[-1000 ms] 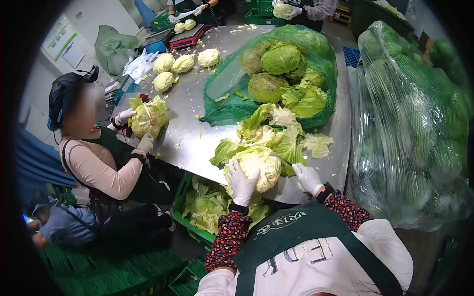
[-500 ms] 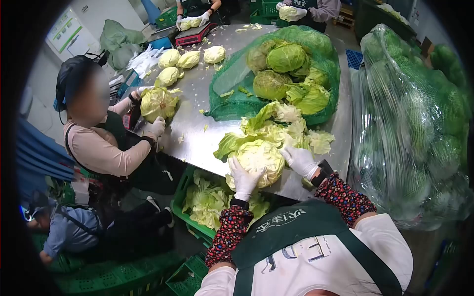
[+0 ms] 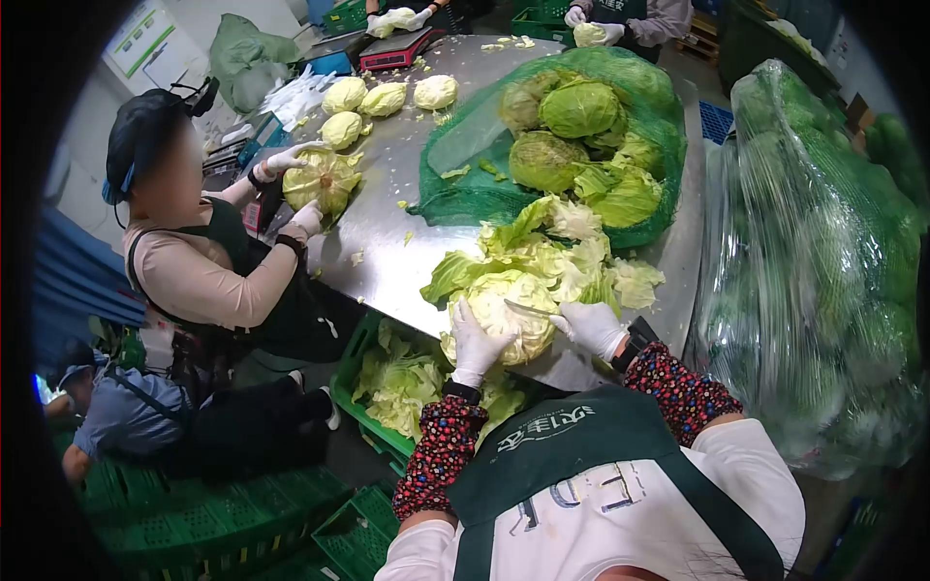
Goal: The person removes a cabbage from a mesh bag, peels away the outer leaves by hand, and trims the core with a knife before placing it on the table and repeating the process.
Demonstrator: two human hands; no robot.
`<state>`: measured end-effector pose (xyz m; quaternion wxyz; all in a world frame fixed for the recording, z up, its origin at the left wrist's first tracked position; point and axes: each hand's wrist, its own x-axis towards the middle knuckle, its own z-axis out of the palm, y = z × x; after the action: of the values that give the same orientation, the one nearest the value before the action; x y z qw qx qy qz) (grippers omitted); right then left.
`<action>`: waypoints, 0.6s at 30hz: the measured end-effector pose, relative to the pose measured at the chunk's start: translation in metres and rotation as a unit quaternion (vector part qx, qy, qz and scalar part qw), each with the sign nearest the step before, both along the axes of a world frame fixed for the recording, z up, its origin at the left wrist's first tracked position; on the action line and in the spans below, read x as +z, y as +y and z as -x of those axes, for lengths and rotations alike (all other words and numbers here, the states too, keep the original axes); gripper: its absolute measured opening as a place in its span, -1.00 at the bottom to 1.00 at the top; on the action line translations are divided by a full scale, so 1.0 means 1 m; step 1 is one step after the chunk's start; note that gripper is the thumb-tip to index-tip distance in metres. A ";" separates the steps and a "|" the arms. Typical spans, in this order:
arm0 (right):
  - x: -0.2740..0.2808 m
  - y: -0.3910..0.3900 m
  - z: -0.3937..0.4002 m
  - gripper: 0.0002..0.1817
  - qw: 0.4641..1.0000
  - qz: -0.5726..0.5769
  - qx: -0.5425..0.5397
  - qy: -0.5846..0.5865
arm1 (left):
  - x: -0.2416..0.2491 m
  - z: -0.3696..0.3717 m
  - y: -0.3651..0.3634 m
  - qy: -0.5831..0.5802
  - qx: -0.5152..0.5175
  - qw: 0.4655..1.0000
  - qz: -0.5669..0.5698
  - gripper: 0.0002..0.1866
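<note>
A pale, trimmed cabbage [image 3: 502, 315] rests near the front edge of the metal table. My left hand [image 3: 477, 344], in a white glove, grips its left side with the thumb spread over the near side. In my gloved right hand [image 3: 591, 329] is a small knife [image 3: 528, 309], its blade lying across the top of the cabbage. Loose green leaves [image 3: 552, 247] are heaped just behind the cabbage. Beyond them, a green net bag [image 3: 455, 189] holds several untrimmed cabbages [image 3: 547, 161].
The metal table [image 3: 373, 252] bears several trimmed cabbages [image 3: 344, 94] and a red scale [image 3: 397, 50]. A co-worker [image 3: 208, 252] holds a cabbage at the left. A leaf-filled green crate [image 3: 360, 392] stands below the edge; wrapped cabbage bags [image 3: 809, 281] are at the right.
The knife blade now shows over the cabbage, and my right hand has turned slightly. The whole view has shifted a little. The co-worker's far hand has lifted partly off their cabbage.
</note>
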<state>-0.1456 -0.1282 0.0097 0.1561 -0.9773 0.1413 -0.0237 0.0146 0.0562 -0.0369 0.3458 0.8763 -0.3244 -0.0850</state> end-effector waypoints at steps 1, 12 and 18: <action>-0.001 0.001 -0.001 -0.60 1.000 0.000 -0.003 -0.008 | 0.000 -0.001 0.000 0.000 0.002 1.000 -0.001 0.30; -0.010 -0.006 0.000 -0.65 0.997 0.020 0.000 -0.069 | 0.010 -0.011 -0.003 0.013 -0.043 0.998 -0.034 0.30; -0.032 0.002 -0.015 -0.66 0.983 -0.012 -0.159 -0.095 | 0.014 0.002 -0.003 -0.026 -0.030 0.999 -0.016 0.29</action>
<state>-0.1302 -0.1260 -0.0221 0.1748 -0.9338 0.2796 -0.1389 0.0131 0.0536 -0.0230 0.3210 0.8734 -0.3579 -0.0777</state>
